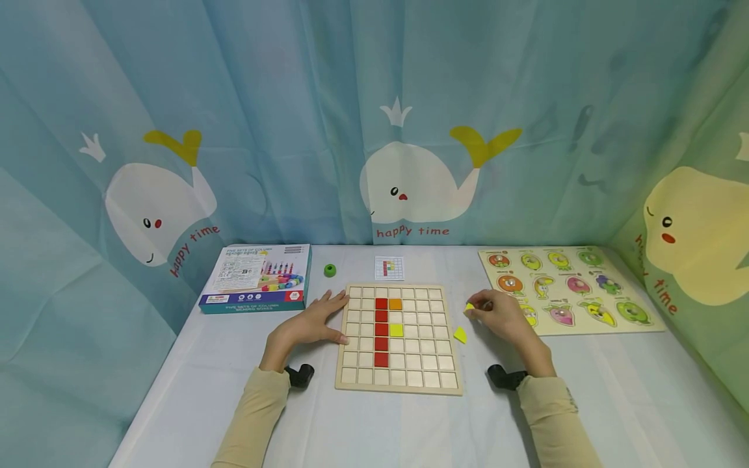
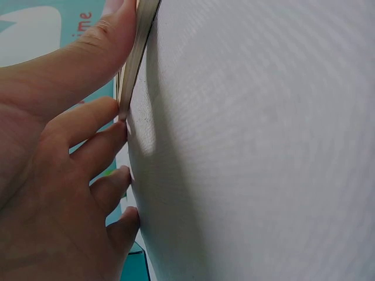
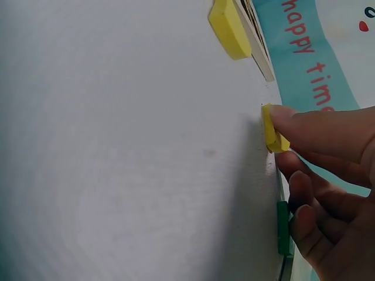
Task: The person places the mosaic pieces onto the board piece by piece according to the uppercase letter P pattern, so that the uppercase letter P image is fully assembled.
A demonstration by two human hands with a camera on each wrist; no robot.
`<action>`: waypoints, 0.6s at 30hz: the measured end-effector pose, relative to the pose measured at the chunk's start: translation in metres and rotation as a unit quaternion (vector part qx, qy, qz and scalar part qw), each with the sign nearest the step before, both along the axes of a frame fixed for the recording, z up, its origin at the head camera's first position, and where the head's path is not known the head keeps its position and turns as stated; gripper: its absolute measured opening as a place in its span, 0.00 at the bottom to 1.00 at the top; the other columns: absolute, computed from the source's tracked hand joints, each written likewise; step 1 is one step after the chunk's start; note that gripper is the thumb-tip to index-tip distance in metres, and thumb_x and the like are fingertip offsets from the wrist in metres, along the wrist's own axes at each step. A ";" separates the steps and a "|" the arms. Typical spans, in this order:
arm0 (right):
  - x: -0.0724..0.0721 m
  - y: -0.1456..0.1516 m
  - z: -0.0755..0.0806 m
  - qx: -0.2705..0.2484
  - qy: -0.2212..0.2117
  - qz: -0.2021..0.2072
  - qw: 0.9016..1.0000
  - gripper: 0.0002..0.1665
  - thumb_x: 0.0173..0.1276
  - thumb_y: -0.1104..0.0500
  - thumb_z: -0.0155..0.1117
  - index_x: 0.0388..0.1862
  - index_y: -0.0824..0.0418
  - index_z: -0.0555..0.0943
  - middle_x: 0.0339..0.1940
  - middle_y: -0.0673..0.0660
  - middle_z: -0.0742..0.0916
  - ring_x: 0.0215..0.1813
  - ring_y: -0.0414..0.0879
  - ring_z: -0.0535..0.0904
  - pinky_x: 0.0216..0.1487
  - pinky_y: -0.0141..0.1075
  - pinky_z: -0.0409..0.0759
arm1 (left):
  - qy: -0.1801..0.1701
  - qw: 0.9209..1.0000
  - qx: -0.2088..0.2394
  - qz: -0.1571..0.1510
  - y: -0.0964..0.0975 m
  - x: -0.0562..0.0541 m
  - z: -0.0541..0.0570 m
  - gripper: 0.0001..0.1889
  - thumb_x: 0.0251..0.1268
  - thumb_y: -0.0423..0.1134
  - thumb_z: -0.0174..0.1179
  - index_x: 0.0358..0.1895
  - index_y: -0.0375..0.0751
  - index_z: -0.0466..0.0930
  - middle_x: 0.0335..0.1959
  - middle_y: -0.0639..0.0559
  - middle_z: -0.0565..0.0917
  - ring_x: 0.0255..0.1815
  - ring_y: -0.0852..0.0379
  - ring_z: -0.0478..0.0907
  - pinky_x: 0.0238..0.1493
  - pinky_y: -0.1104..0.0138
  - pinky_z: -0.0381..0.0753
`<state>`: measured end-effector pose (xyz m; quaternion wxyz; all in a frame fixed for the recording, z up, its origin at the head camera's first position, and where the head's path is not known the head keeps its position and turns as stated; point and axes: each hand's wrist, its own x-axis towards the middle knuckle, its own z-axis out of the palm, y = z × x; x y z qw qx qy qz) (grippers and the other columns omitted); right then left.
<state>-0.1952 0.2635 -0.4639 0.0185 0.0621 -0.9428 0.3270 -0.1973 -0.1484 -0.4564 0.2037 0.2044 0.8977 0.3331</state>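
My left hand [image 1: 316, 320] rests along the left edge of a wooden grid board [image 1: 357, 383], thumb and forefinger touching the rim, fingers extended. In the left wrist view, the thumb [image 2: 88, 52] presses on the board's side. The board holds a column of several red squares [image 1: 381, 330], an orange square [image 1: 395, 304] and a yellow square [image 1: 396, 330]. Right of the board, my right hand [image 1: 497, 315] pinches a small yellow block [image 3: 272, 130] at the table surface. Another yellow block [image 1: 460, 335], rounded on one side, lies beside the board's right edge.
Behind the board lies a pattern card [image 1: 389, 268], with a green ring-shaped bead [image 1: 330, 270] to its left. A bead game box [image 1: 257, 278] sits back left. A fruit puzzle board [image 1: 573, 292] lies right. Near the right fingers is a green piece [image 3: 283, 228].
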 end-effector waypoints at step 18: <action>-0.001 0.002 0.000 -0.023 -0.002 0.006 1.000 0.10 0.63 0.66 0.73 0.42 0.68 0.84 0.35 0.60 0.88 0.34 0.45 0.81 0.28 0.30 0.76 | 0.000 1.000 -0.006 -0.002 0.000 -0.001 -0.001 0.50 0.59 0.45 0.75 0.82 0.41 0.55 0.86 0.46 0.50 0.86 0.39 0.37 0.83 0.41 0.38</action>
